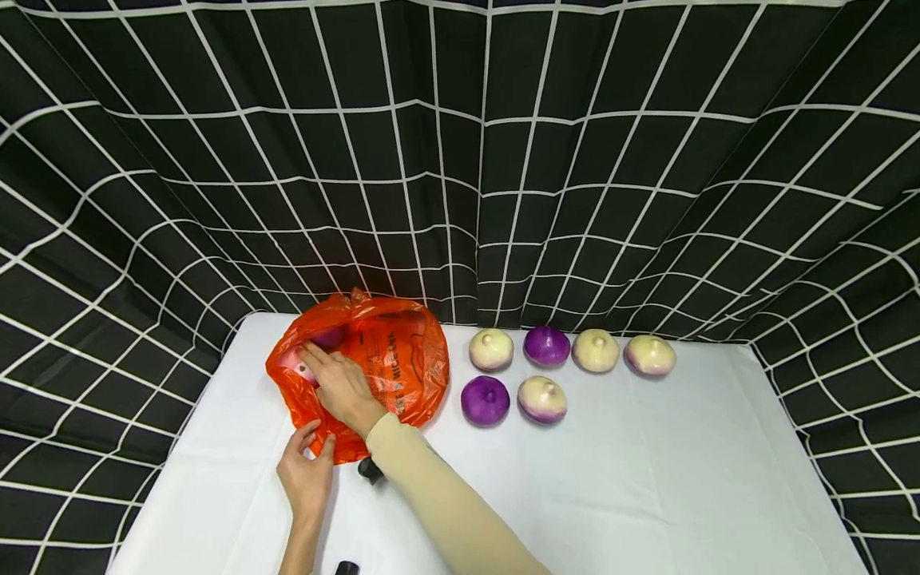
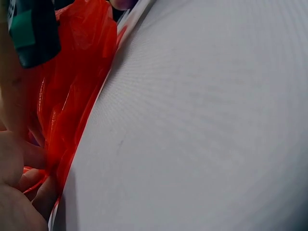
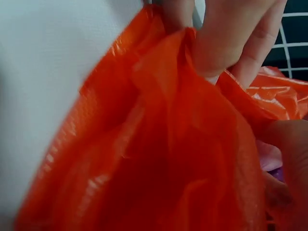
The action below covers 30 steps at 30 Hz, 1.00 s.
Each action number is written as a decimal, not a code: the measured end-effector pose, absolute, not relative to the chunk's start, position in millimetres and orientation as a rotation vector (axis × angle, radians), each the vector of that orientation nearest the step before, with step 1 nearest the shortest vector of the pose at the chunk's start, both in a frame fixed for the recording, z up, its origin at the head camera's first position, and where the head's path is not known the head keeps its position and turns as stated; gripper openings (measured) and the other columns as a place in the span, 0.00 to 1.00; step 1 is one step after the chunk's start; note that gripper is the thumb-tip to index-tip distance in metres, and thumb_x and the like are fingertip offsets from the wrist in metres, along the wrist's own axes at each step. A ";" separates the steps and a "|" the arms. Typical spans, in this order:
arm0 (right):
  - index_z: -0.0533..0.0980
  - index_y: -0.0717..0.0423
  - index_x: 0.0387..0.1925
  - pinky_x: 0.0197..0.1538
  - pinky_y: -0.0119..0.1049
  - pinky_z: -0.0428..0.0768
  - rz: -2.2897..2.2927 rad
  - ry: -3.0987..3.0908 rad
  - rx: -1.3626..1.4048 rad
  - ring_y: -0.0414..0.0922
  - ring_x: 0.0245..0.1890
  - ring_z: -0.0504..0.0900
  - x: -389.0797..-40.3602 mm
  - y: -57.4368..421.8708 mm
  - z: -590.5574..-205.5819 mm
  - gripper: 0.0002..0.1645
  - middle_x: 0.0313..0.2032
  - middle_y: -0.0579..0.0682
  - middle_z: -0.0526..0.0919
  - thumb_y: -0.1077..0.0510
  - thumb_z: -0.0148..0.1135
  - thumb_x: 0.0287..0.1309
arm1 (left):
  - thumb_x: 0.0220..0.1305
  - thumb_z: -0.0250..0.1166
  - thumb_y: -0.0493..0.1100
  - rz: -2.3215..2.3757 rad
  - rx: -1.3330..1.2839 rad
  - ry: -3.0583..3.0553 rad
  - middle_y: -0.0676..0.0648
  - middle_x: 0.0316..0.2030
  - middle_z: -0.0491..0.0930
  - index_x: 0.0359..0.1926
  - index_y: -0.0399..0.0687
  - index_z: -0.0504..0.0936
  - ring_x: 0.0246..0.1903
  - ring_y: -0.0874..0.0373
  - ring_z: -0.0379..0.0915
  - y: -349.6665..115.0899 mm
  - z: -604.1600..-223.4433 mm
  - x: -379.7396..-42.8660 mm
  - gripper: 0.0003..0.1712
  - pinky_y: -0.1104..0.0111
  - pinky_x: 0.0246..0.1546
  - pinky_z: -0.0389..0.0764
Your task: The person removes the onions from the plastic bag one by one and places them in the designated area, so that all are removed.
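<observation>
A red-orange plastic bag (image 1: pixel 402 367) with dark print lies on the white table at the left, its mouth open toward the left. My left hand (image 1: pixel 305 471) pinches the bag's near rim between thumb and fingers; the left wrist view shows these fingers (image 2: pixel 41 192) on the plastic. My right hand (image 1: pixel 341 383) reaches into the mouth, over a pinkish-white rounded thing (image 1: pixel 293 363). Its grasp there is partly hidden. Deeper inside, a purple onion (image 1: pixel 331 337) shows. In the right wrist view, the bag (image 3: pixel 144 159) covers much of the scene.
Several onions stand right of the bag: a purple one (image 1: pixel 485 401) and a white-purple one (image 1: pixel 542 399) in front, with a purple one (image 1: pixel 547 346) and white ones (image 1: pixel 596 350) behind. A black curtain (image 1: pixel 446 160) with white grid lines encloses the table (image 1: pixel 647 479).
</observation>
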State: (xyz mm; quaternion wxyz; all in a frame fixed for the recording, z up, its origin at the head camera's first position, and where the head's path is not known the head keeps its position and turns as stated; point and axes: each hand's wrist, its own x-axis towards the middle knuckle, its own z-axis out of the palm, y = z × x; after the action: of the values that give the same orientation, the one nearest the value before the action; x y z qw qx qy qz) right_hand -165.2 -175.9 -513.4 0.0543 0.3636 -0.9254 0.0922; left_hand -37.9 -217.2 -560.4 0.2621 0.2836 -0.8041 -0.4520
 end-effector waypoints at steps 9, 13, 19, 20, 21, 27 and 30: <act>0.59 0.39 0.73 0.62 0.35 0.70 0.133 -2.860 1.093 0.40 0.60 0.72 -168.6 -186.0 -515.8 0.45 0.69 0.38 0.64 0.43 0.67 0.58 | 0.53 0.68 0.27 -1.224 0.762 -2.154 0.32 0.35 0.84 0.46 0.32 0.83 0.40 0.43 0.80 -218.1 -560.2 -36.9 0.16 0.68 0.47 0.69; 0.62 0.43 0.70 0.58 0.33 0.72 0.179 -2.849 1.043 0.38 0.58 0.74 -167.3 -187.1 -519.8 0.44 0.65 0.40 0.69 0.41 0.68 0.55 | 0.53 0.68 0.27 -1.226 0.775 -2.154 0.33 0.35 0.84 0.46 0.32 0.83 0.40 0.42 0.80 -217.3 -561.0 -37.0 0.16 0.67 0.47 0.69; 0.65 0.46 0.66 0.54 0.30 0.75 0.212 -2.827 0.997 0.38 0.55 0.75 -167.3 -186.4 -525.5 0.42 0.61 0.40 0.72 0.43 0.71 0.52 | 0.53 0.68 0.28 -1.241 0.784 -2.170 0.33 0.35 0.84 0.46 0.33 0.83 0.41 0.41 0.80 -211.7 -563.1 -37.7 0.17 0.66 0.46 0.70; 0.65 0.46 0.66 0.54 0.30 0.75 0.220 -2.823 0.996 0.38 0.55 0.75 -167.2 -186.3 -526.4 0.41 0.60 0.40 0.73 0.44 0.71 0.52 | 0.53 0.69 0.27 -1.237 0.786 -2.172 0.33 0.35 0.84 0.46 0.33 0.83 0.41 0.41 0.80 -211.0 -563.6 -37.5 0.17 0.66 0.46 0.70; 0.65 0.47 0.66 0.54 0.30 0.75 0.232 -2.821 0.996 0.38 0.56 0.75 -166.9 -186.1 -527.1 0.41 0.60 0.40 0.73 0.45 0.71 0.53 | 0.53 0.69 0.27 -1.232 0.785 -2.175 0.33 0.35 0.84 0.46 0.33 0.83 0.41 0.41 0.80 -210.5 -564.0 -37.2 0.17 0.66 0.46 0.70; 0.65 0.48 0.67 0.56 0.31 0.74 0.312 -2.796 0.970 0.38 0.59 0.73 -166.7 -184.8 -528.4 0.43 0.60 0.42 0.73 0.45 0.71 0.52 | 0.52 0.69 0.27 -1.221 0.772 -2.169 0.34 0.36 0.84 0.46 0.33 0.83 0.40 0.44 0.80 -214.0 -565.4 -37.3 0.17 0.70 0.45 0.70; 0.66 0.47 0.67 0.55 0.31 0.76 0.349 -2.771 0.967 0.38 0.59 0.73 -167.5 -184.6 -527.2 0.42 0.59 0.43 0.74 0.44 0.72 0.52 | 0.52 0.69 0.27 -1.216 0.775 -2.164 0.34 0.36 0.84 0.46 0.34 0.83 0.40 0.44 0.80 -216.3 -565.4 -38.1 0.17 0.68 0.46 0.70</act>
State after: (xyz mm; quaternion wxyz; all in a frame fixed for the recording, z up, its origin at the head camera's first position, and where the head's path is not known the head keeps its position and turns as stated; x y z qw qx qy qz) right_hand -167.5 -184.6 -527.2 0.0930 0.3257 -0.9335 0.1176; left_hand -38.1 -216.3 -565.4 0.2675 0.2871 -0.8019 -0.4505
